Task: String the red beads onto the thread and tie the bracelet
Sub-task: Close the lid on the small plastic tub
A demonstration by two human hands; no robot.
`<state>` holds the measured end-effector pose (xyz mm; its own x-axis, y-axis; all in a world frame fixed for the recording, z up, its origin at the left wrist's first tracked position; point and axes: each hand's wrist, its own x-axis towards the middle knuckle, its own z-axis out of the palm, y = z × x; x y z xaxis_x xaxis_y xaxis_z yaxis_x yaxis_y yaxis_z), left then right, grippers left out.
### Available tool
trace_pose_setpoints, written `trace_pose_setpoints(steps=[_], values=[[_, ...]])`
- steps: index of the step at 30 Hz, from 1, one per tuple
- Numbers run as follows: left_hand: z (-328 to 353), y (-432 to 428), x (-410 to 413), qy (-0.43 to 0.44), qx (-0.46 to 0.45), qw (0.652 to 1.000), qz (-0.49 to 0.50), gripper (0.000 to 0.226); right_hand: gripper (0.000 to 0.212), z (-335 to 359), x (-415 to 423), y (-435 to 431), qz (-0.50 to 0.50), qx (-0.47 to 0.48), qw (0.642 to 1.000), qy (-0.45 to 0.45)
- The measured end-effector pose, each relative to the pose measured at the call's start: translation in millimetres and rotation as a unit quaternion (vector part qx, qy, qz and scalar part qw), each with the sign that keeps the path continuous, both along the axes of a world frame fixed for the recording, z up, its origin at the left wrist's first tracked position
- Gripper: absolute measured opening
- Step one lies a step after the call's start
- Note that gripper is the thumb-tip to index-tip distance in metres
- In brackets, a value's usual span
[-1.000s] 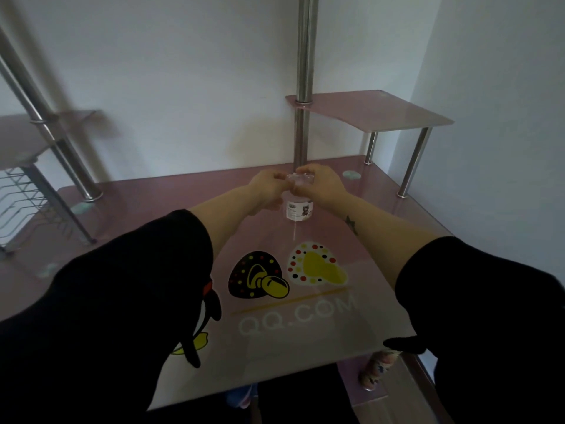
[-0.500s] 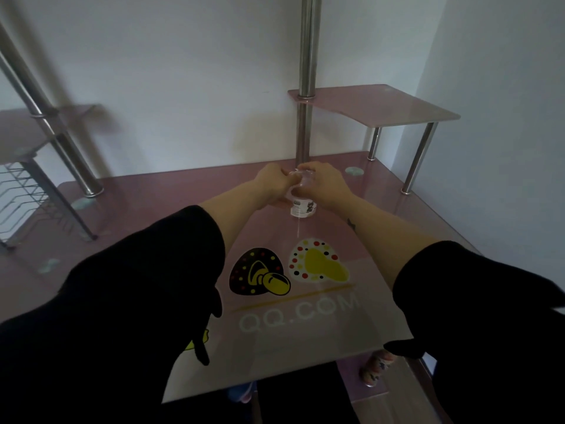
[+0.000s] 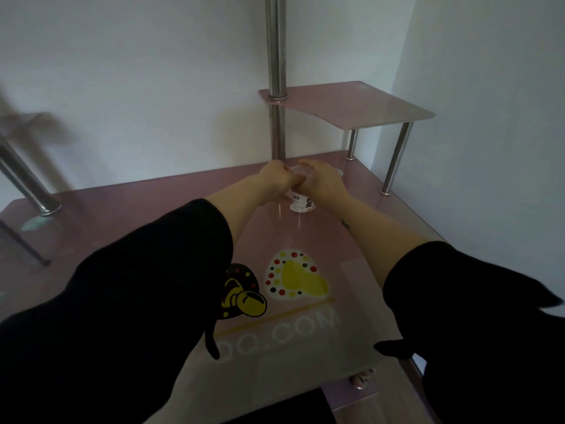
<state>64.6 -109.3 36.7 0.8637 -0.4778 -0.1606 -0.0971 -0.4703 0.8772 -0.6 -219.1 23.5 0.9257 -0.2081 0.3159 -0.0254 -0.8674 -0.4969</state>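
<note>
Both hands meet at the far edge of the pink tabletop (image 3: 128,203), just in front of the metal pole (image 3: 276,71) that stands there. Between them is a small clear jar (image 3: 301,205) with a white label on its lower part. The left hand (image 3: 275,182) closes on the upper part of the jar from the left side. The right hand (image 3: 324,185) closes on it from the right side, with the fingers curled over the top. So each grip is holding the jar. The jar is upright, and its bottom is at the tabletop or just over it; I cannot tell if it touches. What is inside the jar is too small and too dim to see.

Both arms wear black sleeves (image 3: 122,301). Near the front edge the tabletop carries a picture of a yellow foot (image 3: 296,278) with coloured dots and pale letters (image 3: 281,332). A small pink shelf (image 3: 351,108) stands over the far right corner.
</note>
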Motion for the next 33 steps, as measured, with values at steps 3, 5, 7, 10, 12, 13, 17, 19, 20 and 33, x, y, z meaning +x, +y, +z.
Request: trace_pose_setpoints(steps=[3,5,7,10,12,13,17,19,20,33], values=[[0,-2,0,0.003,0.0,1.0,0.006,0.032,0.049,0,1,-1,-0.003,0.025,1.0,-0.004],[0,-1,-2,0.005,0.001,1.0,0.004,0.034,0.055,1,0,1,-0.014,0.037,0.999,0.009],[0,2,-8,0.009,0.006,1.0,-0.007,0.039,0.06,5,-2,1,-0.011,0.024,0.999,0.036],[2,11,-16,0.024,-0.01,0.999,-0.025,0.06,0.072,10,-11,0,0.006,0.04,0.998,0.056],[6,18,-18,0.011,0.001,0.999,-0.033,0.063,0.083,14,-15,-1,-0.014,0.066,0.996,0.055],[7,23,-19,0.007,0.011,0.999,-0.035,0.06,0.085,15,-18,0,-0.023,0.069,0.996,0.056],[13,46,-25,-0.008,0.044,0.998,-0.039,0.039,0.075,21,-22,15,-0.039,0.065,0.996,0.037],[16,64,-28,-0.016,0.048,0.998,-0.04,0.032,0.067,21,-22,30,-0.027,0.052,0.998,0.026],[18,74,-28,-0.019,0.048,0.998,-0.039,0.029,0.063,22,-19,38,-0.019,0.023,0.999,0.025],[-1,218,-22,-0.173,0.242,0.955,0.004,0.03,0.036,-27,16,161,0.195,-0.101,0.966,0.137]])
